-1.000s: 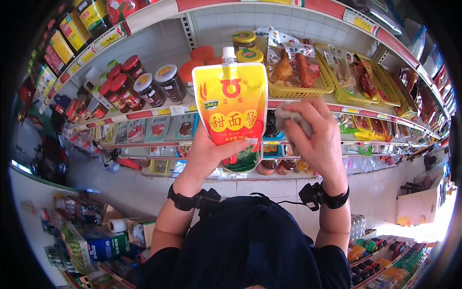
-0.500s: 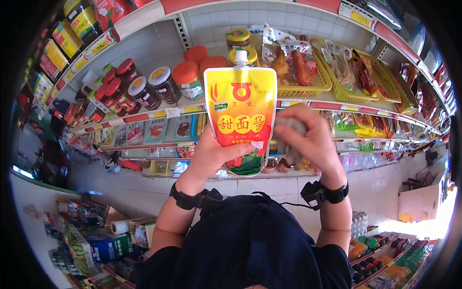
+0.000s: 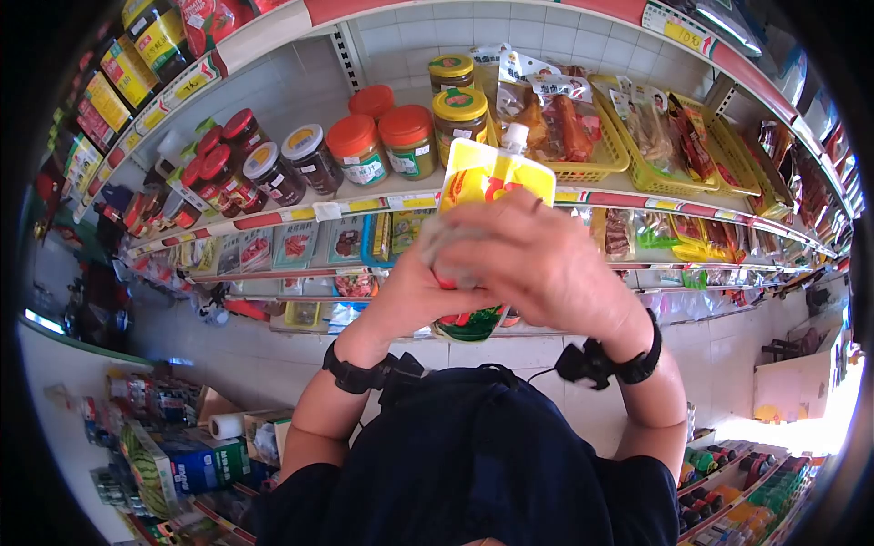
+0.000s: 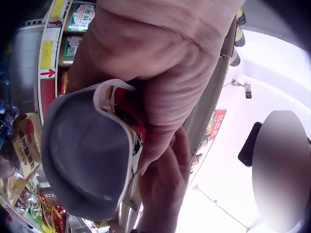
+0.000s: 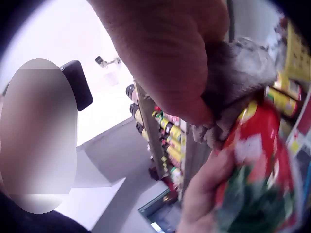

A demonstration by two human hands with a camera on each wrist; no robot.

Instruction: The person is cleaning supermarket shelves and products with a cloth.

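Note:
My left hand (image 3: pixel 401 296) grips the lower left side of a yellow and red spouted pouch (image 3: pixel 482 175), held upright and slightly tilted before the shelf. Across the pouch's front lies my right hand (image 3: pixel 546 264), its fingers curled round a grey cloth (image 3: pixel 455 246). In the left wrist view the pouch's grey bottom (image 4: pixel 87 150) faces the camera, beside my left hand (image 4: pixel 160 73). The right wrist view has the cloth (image 5: pixel 248 68) bunched under my right hand (image 5: pixel 170 58), against the pouch (image 5: pixel 257 184).
Behind the pouch, a shelf (image 3: pixel 355 207) holds jars with red lids (image 3: pixel 353 136), white-lidded jars (image 3: pixel 303 141) and yellow baskets (image 3: pixel 592 171) of packaged food. More packets hang or lie on lower shelves. Boxes (image 3: pixel 205 469) stand at the lower left.
My right hand has moved left from beside the pouch to across its front, bringing the cloth along. The pouch has shifted right and tilted, its spout leaning right.

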